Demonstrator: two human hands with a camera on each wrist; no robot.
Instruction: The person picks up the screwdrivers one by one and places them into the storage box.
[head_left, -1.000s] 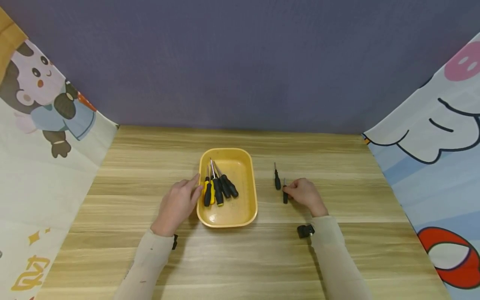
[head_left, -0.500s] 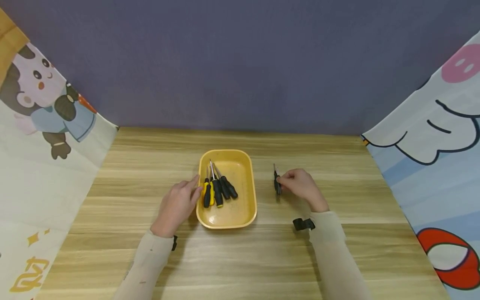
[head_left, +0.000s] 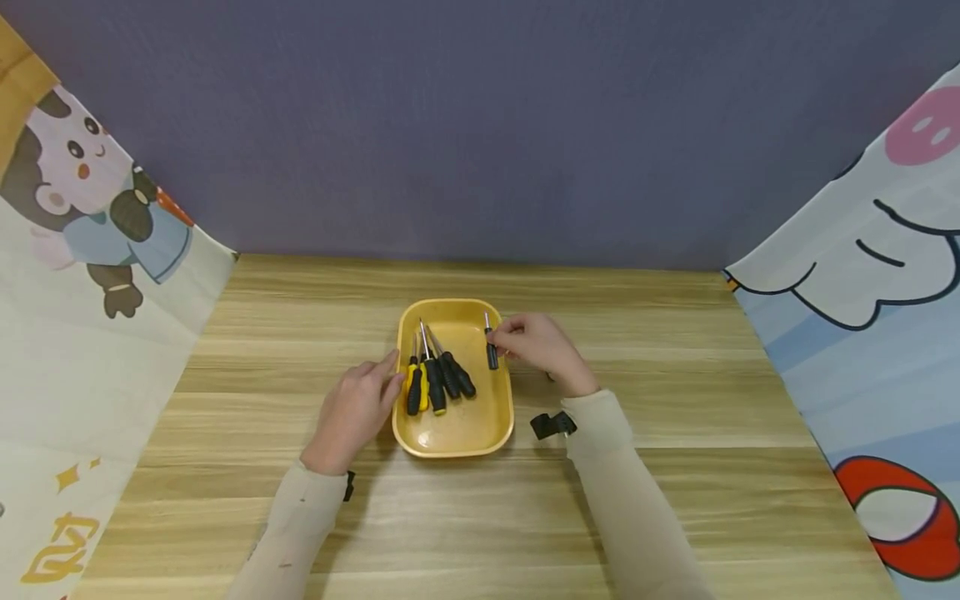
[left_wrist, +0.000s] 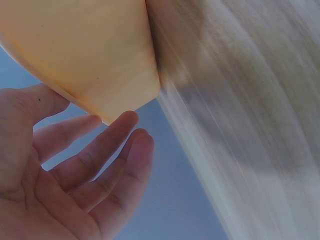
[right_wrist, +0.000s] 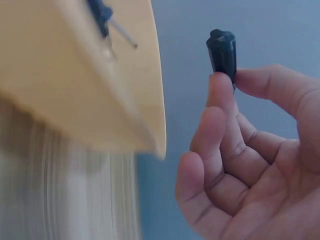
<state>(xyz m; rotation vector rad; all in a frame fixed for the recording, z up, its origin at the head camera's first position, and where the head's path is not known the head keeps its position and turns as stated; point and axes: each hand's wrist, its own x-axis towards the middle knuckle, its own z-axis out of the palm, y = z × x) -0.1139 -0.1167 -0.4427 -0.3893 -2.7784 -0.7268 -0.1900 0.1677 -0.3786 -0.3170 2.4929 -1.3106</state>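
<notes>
A small black-handled screwdriver (head_left: 491,353) is pinched between the thumb and index finger of my right hand (head_left: 536,343), over the right side of the yellow tray (head_left: 453,442). In the right wrist view, the end of its black handle (right_wrist: 223,52) sticks up from the fingertips, and the other fingers are loosely bent. At the tray's left rim, my left hand (head_left: 356,408) has its thumb over the edge; in the left wrist view the fingers (left_wrist: 95,160) are by the outer wall. Several black and yellow-black screwdrivers (head_left: 437,392) lie together in the tray's left half.
Another black screwdriver on the wooden table (head_left: 712,358) is mostly hidden under the right hand, with just a bit of its handle (head_left: 551,377) showing. A dark blue panel (head_left: 480,133) stands at the back, with printed cartoon sheets (head_left: 150,225) at the sides.
My right hand has lifted the small screwdriver off the table and carried it left, past the other black screwdriver, to over the tray. The left hand stays at the rim.
</notes>
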